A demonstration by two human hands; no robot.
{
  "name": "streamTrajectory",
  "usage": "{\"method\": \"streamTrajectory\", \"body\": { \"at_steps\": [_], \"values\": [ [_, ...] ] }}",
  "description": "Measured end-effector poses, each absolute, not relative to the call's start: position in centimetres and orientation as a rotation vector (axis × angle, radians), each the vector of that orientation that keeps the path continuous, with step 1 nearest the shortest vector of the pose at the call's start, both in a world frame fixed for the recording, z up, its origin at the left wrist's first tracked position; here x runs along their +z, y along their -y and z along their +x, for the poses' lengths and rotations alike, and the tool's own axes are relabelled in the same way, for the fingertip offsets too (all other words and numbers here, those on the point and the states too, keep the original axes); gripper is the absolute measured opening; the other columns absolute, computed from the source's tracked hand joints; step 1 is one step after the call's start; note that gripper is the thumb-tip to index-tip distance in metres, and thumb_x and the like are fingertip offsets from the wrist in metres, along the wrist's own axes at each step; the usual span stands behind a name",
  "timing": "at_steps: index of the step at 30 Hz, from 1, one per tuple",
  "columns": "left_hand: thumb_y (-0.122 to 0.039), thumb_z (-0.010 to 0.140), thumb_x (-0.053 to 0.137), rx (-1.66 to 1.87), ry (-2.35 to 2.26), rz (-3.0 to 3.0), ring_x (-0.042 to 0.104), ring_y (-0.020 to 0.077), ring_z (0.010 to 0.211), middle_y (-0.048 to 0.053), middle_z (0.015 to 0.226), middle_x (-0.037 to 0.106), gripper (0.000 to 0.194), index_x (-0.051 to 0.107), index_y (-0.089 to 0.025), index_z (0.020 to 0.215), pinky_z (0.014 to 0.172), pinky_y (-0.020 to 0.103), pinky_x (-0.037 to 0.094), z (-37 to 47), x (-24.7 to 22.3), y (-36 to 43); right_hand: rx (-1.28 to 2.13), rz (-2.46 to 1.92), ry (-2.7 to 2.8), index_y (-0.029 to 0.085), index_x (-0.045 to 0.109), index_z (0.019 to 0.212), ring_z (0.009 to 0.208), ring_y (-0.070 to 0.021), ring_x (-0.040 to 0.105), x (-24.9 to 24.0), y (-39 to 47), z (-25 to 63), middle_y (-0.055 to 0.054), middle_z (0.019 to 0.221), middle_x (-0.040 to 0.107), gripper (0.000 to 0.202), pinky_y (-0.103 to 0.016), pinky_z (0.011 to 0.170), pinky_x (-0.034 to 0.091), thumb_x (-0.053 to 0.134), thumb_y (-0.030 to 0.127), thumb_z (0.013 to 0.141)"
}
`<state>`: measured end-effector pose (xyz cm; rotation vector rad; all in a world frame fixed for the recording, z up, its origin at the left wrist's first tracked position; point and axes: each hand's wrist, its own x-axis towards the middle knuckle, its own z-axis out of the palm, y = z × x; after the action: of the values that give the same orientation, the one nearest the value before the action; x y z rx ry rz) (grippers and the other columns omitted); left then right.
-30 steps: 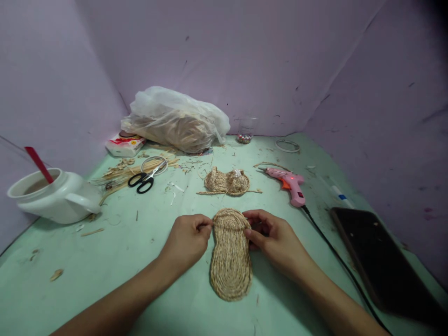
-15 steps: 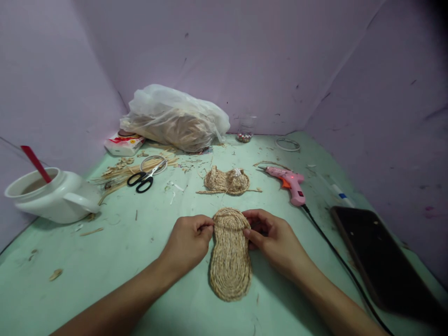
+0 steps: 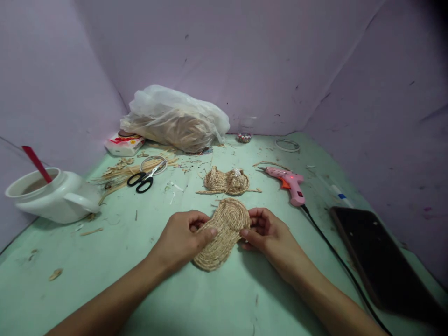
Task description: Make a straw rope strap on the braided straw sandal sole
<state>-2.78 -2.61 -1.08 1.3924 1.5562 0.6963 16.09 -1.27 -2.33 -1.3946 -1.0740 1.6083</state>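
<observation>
A tan sole-shaped piece of coiled braided cord (image 3: 224, 233) lies slanted between my two hands, its near end toward the lower left. My left hand (image 3: 185, 238) pinches its left edge, with the thumb on top and the other fingers curled under. On the opposite side my right hand (image 3: 264, 233) grips the right edge between thumb and fingers. Just beyond it rests a second coiled cord piece (image 3: 224, 182), with raised loops, a white cluster on its right part and a loose cord end along its near side.
A pink glue gun (image 3: 285, 179) with a black cable lies at right, near a dark phone (image 3: 378, 261). Black-handled scissors (image 3: 145, 179) and straw strands (image 3: 115, 179) are left of centre. A white pot (image 3: 56, 200) stands far left; a plastic bag (image 3: 175, 119) sits behind.
The sole-shaped piece has turned, its near end swinging left and up. My left hand has shifted its thumb onto the piece's top; my right hand stays at the right edge.
</observation>
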Motion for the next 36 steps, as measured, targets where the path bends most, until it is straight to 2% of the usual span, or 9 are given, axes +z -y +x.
{"method": "streamTrajectory", "body": {
  "at_steps": [4, 6, 9, 13, 18, 24, 28, 31, 36],
  "values": [
    [-0.022, 0.067, 0.056, 0.552, -1.55, 1.51, 0.046, 0.0107, 0.057, 0.0, 0.066, 0.058, 0.023, 0.065, -0.015, 0.087, 0.052, 0.022, 0.035, -3.1, -0.9, 2.7, 1.568, -1.51, 1.596, 0.019, 0.057, 0.088, 0.05, -0.0109, 0.051, -1.4, 1.0, 18.4, -0.002, 0.078, 0.061, 0.035, -0.026, 0.045, 0.043, 0.066, 0.017, 0.054],
    [-0.02, 0.068, 0.053, 0.492, -1.489, 1.55, 0.045, 0.0106, 0.057, 0.0, 0.066, 0.057, 0.022, 0.065, -0.015, 0.086, 0.053, 0.022, 0.035, -3.2, -0.6, 2.6, 1.361, -1.608, 1.734, 0.019, 0.062, 0.092, 0.058, -0.0146, 0.056, -0.8, 0.6, 19.6, -0.005, 0.085, 0.065, 0.036, -0.03, 0.054, 0.046, 0.065, 0.017, 0.056],
    [-0.022, 0.069, 0.053, 0.451, -1.421, 1.57, 0.042, 0.0101, 0.057, -0.002, 0.062, 0.053, 0.021, 0.065, -0.015, 0.084, 0.052, 0.022, 0.033, -3.1, 0.2, 2.7, 1.168, -1.583, 1.575, 0.019, 0.062, 0.097, 0.082, -0.0214, 0.06, -0.4, 0.0, 20.2, -0.009, 0.094, 0.066, 0.035, -0.034, 0.069, 0.047, 0.064, 0.024, 0.062],
    [-0.028, 0.07, 0.056, 0.447, -1.386, 1.579, 0.039, 0.0093, 0.055, -0.003, 0.059, 0.048, 0.02, 0.064, -0.014, 0.081, 0.05, 0.021, 0.031, -2.9, 1.1, 2.9, 1.491, -1.294, 1.35, 0.019, 0.058, 0.099, 0.093, -0.0209, 0.06, -0.9, 0.2, 18.6, -0.009, 0.1, 0.065, 0.035, -0.034, 0.081, 0.046, 0.065, 0.029, 0.065],
    [-0.033, 0.072, 0.056, 0.461, -1.368, 1.582, 0.042, 0.0099, 0.057, -0.002, 0.06, 0.05, 0.023, 0.064, -0.013, 0.079, 0.051, 0.021, 0.033, -3.0, 0.9, 2.9, 1.79, -1.176, 1.181, 0.018, 0.054, 0.101, 0.079, -0.0171, 0.062, -1.5, 1.1, 16.9, -0.007, 0.09, 0.066, 0.042, -0.029, 0.068, 0.047, 0.07, 0.025, 0.062],
    [-0.033, 0.074, 0.052, 0.551, -1.432, 1.537, 0.047, 0.0123, 0.06, 0.002, 0.064, 0.057, 0.023, 0.063, -0.013, 0.073, 0.055, 0.024, 0.036, -2.9, 0.3, 2.7, 1.804, -1.184, 1.103, 0.016, 0.055, 0.098, 0.071, -0.0156, 0.061, -1.7, 1.1, 16.6, -0.006, 0.084, 0.067, 0.043, -0.028, 0.064, 0.047, 0.073, 0.025, 0.06],
    [-0.032, 0.073, 0.052, 0.678, -1.534, 1.507, 0.046, 0.0123, 0.059, 0.001, 0.062, 0.057, 0.021, 0.062, -0.014, 0.07, 0.056, 0.024, 0.036, -3.1, -0.4, 2.3, 1.83, -1.184, 1.118, 0.016, 0.055, 0.099, 0.071, -0.0159, 0.063, -2.1, 1.1, 16.3, -0.006, 0.084, 0.068, 0.044, -0.029, 0.066, 0.047, 0.073, 0.029, 0.061],
    [-0.035, 0.073, 0.051, 0.742, -1.608, 1.478, 0.045, 0.0118, 0.056, 0.0, 0.058, 0.054, 0.023, 0.06, -0.015, 0.067, 0.053, 0.024, 0.035, -3.5, -0.9, 1.9, 1.785, -1.188, 1.182, 0.017, 0.055, 0.104, 0.081, -0.019, 0.064, -2.6, 1.2, 16.3, -0.008, 0.09, 0.068, 0.047, -0.033, 0.074, 0.048, 0.072, 0.03, 0.063],
    [-0.034, 0.069, 0.056, 0.812, -1.706, 1.448, 0.049, 0.0135, 0.057, 0.001, 0.062, 0.06, 0.021, 0.064, -0.015, 0.074, 0.054, 0.025, 0.038, -3.8, -0.7, 1.5, 1.626, -1.135, 1.329, 0.018, 0.053, 0.112, 0.103, -0.0211, 0.058, -2.9, 1.3, 16.2, -0.011, 0.111, 0.063, 0.044, -0.039, 0.091, 0.043, 0.064, 0.024, 0.07]
  ]
}}
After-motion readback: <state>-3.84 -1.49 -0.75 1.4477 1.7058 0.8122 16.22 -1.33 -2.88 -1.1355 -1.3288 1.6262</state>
